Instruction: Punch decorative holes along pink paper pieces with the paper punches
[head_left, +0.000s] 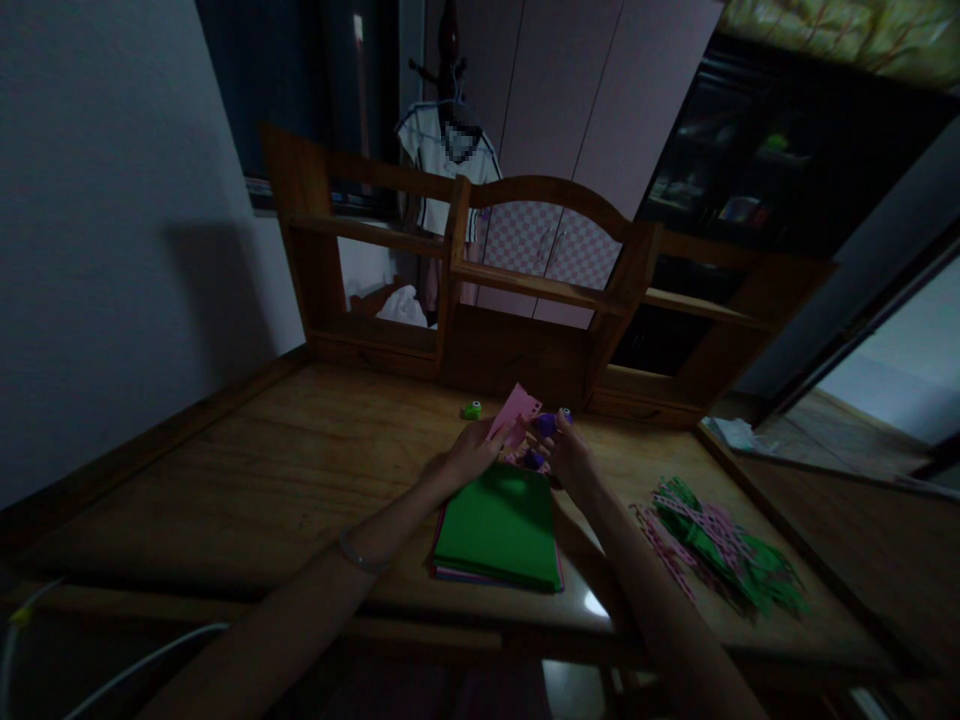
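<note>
My left hand (478,450) is closed on a piece of pink paper (516,408), tilted up, with a row of dark holes along its right edge. Beside that edge, my right hand (568,452) grips a small purple paper punch (548,425) with an eye-like knob on top. Whether the punch touches the paper I cannot tell. Below the hands lies a stack of coloured paper, a green sheet (499,525) uppermost. Another purple item (534,459) and small pink scraps sit just behind the stack, partly hidden by my fingers. A small green punch-like item (472,410) with an eye stands farther back.
On the table's right side lies a heap of pink and green perforated strips (720,540). A wooden shelf unit (517,345) rises along the back edge of the wooden table (300,480). A white cable (150,665) hangs at the lower left.
</note>
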